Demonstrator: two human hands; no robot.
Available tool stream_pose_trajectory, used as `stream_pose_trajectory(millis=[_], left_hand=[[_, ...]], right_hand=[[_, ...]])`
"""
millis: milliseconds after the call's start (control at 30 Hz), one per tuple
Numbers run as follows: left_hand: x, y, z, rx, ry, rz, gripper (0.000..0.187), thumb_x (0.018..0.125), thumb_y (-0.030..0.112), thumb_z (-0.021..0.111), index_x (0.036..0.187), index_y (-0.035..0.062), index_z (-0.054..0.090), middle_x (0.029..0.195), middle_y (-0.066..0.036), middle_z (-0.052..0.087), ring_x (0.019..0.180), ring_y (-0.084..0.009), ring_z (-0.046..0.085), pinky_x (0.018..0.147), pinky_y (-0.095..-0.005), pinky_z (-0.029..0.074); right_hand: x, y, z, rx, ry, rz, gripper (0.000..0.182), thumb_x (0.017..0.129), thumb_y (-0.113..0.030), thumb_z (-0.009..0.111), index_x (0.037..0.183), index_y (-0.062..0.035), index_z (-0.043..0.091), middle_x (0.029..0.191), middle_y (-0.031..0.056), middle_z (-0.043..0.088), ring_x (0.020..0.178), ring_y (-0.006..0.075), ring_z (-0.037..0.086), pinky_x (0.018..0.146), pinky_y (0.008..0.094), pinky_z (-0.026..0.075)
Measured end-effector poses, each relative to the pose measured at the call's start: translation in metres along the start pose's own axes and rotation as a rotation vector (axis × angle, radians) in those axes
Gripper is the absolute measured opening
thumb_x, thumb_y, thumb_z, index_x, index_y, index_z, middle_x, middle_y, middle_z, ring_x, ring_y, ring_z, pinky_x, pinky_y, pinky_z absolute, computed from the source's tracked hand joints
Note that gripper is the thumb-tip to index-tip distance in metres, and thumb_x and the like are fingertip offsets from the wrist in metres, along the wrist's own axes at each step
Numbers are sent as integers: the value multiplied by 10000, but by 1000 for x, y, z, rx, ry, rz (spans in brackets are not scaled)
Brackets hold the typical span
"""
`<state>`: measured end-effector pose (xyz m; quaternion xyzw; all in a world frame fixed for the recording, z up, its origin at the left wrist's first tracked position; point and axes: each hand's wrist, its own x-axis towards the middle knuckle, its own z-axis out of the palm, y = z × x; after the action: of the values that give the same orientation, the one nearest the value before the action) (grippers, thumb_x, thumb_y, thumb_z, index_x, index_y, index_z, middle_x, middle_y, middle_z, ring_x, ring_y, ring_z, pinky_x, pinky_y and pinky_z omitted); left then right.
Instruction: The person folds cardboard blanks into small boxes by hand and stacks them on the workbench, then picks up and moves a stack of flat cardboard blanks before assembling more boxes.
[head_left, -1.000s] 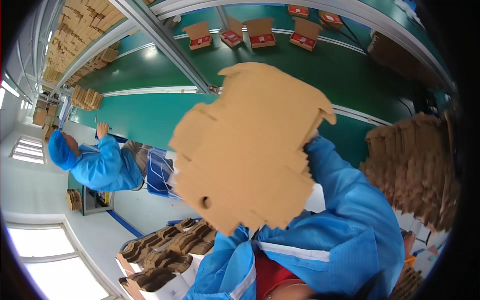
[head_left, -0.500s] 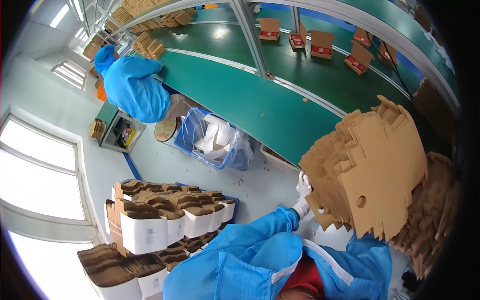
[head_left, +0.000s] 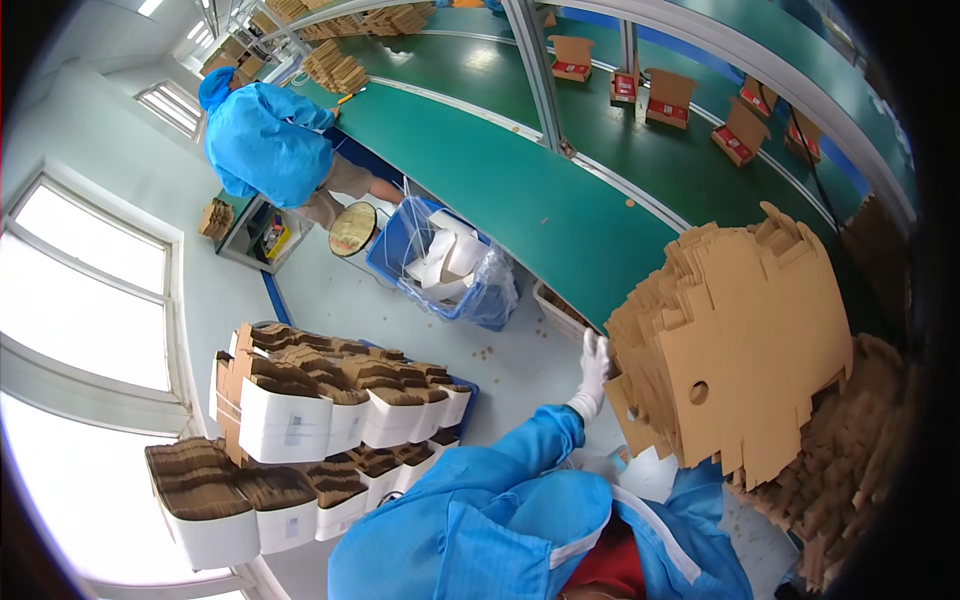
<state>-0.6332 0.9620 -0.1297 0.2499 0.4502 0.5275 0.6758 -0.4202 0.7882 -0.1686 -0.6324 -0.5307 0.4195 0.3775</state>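
Observation:
A thick stack of flat die-cut cardboard blanks [head_left: 745, 350] stands tilted in front of me at the near end of the green bench, its sheets unevenly fanned along the left side. My left hand [head_left: 592, 375], in a white glove, is at the stack's left edge with its fingers stretched upward, right against the sheet ends. My right hand is hidden behind the stack; only the blue sleeve [head_left: 698, 495] shows below it. More brown cardboard blanks [head_left: 850, 455] are piled to the right, partly behind the stack.
A green bench [head_left: 500, 205] runs to the far left, where a co-worker in blue [head_left: 265, 145] leans over it. Below stands a blue bin [head_left: 395, 245] with white scraps. Bundled cardboard [head_left: 285, 420] fills the lower left. Opened boxes [head_left: 668, 98] sit on the line behind metal posts [head_left: 535, 75].
My left hand has shifted slightly up and left along the stack's edge, its fingers straighter. The stack has turned slightly. The co-worker's arm is extended over the bench.

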Motion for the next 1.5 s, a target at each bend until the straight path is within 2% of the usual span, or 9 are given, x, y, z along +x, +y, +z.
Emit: stream_pose_trajectory(millis=[133,167,233,300,567,767,933,1367,1500], left_hand=[[17,76,26,543,-324,237,387,1041,244,437,1353,25,501,1080,-50,637,909,-139,585,817,-302,484],[72,0,0,488,-514,38,506,997,367,527,1388,49,487,1027,-34,662,848,-119,589,764,-272,474],[38,21,22,296,-73,-276,660,914,458,643,1411,58,473,1007,-24,683,834,-123,595,735,-285,478],[36,18,21,348,-53,-265,722,863,459,716,1407,50,474,1043,-27,681,827,-123,597,718,-282,482],[-18,36,56,460,-62,-257,757,879,389,718,1431,-26,409,1196,-143,648,1106,-215,617,958,-309,471],[-7,-22,42,479,-199,-243,876,895,571,584,1513,25,289,1498,-243,339,1413,-374,307,1158,-391,252],[-39,46,70,617,-151,-289,890,894,574,581,1528,42,255,1511,-238,329,1411,-375,308,1158,-389,248],[-38,25,71,273,-236,-305,691,1005,279,565,1503,3,173,1324,-128,513,1204,-208,488,1054,-331,371],[-24,26,22,1028,-585,313,481,1037,338,381,1400,27,440,1426,-216,425,1285,-401,414,1093,-403,343]], right_hand=[[-1,-7,-6,-102,47,41,357,1025,-227,456,1344,-78,517,1366,84,547,1237,233,507,1055,379,389],[-2,-9,-8,-126,60,54,357,1024,-227,458,1343,-78,518,1366,85,547,1238,235,507,1055,381,389],[-8,-5,-14,-177,80,87,355,1023,-226,462,1341,-79,519,1367,85,546,1239,237,507,1054,383,390],[-11,-3,-13,-215,95,116,354,1022,-226,465,1340,-80,521,1368,86,546,1239,240,507,1053,385,390],[-118,63,-8,-377,112,209,349,1016,-224,480,1332,-83,528,1371,88,546,1242,250,508,1049,394,393],[-153,83,-14,-505,160,278,346,1012,-222,490,1327,-85,533,1373,90,546,1244,257,508,1046,401,394],[-132,69,14,-582,218,344,343,1008,-221,499,1322,-88,537,1375,91,546,1246,263,509,1044,407,396],[-193,98,16,-809,363,526,337,1000,-218,520,1311,-92,548,1380,94,545,1250,278,510,1038,421,399],[-151,43,34,483,964,274,370,992,-158,530,1317,17,499,1265,137,600,1139,292,545,992,362,428]])
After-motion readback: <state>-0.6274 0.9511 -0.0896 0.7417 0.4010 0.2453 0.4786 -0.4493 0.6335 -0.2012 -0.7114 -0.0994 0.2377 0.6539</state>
